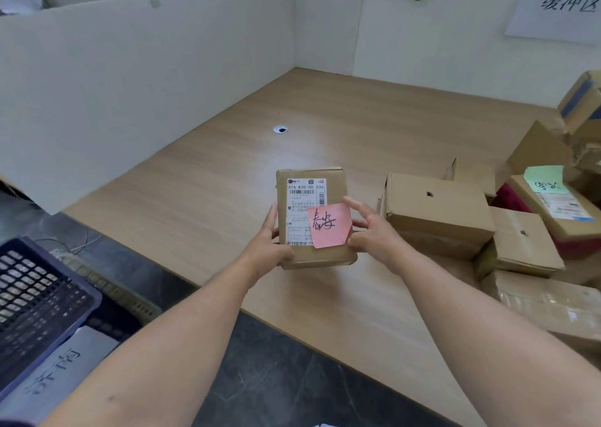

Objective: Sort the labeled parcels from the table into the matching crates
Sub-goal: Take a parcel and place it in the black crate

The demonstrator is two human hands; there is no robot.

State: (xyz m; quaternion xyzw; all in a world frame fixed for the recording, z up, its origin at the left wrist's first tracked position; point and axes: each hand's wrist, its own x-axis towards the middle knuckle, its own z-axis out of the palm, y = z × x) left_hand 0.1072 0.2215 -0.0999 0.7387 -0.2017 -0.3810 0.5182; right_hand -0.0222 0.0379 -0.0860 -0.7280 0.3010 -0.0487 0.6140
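Observation:
A small brown cardboard parcel (325, 257) with a white shipping label and a pink handwritten note (330, 225) is held above the wooden table (227, 183). My left hand (270, 248) grips its left edge, thumb on top. On its right side my right hand (374, 235) holds the parcel, fingers spread and thumb on the pink note. A dark blue slotted crate (35, 300) with a handwritten paper label sits at the lower left, beside the table.
Several more cardboard parcels (439, 212) are piled on the right of the table, one bearing a green note (546, 179). A yellowish crate (123, 293) stands on the floor behind the blue one. White partition walls enclose the table; a cable hole (280, 130) lies mid-table.

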